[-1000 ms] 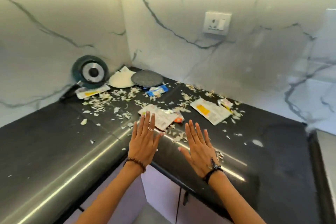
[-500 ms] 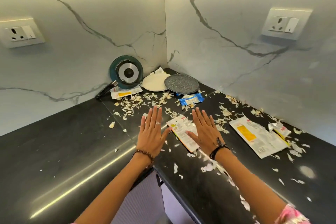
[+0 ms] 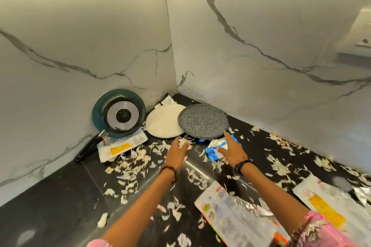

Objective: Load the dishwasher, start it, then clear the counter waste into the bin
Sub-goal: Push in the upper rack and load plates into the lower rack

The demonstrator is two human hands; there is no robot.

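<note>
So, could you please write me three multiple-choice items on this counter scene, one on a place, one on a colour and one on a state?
1. Where does the frying pan stand?
A. Flat in the middle of the counter
B. Propped on edge against the left wall
C. On top of the speckled plate

2. What colour is the crumpled wrapper under the right hand?
A. Blue and white
B. Red
C. Green

3. How is the left hand?
A. Gripping the pan's handle
B. Clenched in a fist
C. Fingers out over the peels, holding nothing

Answers: 1 B, its base faces the camera and its handle slants down to the counter; 2 A, blue edges show beside the fingers; 3 C, the fingers reach forward toward the speckled plate.
</note>
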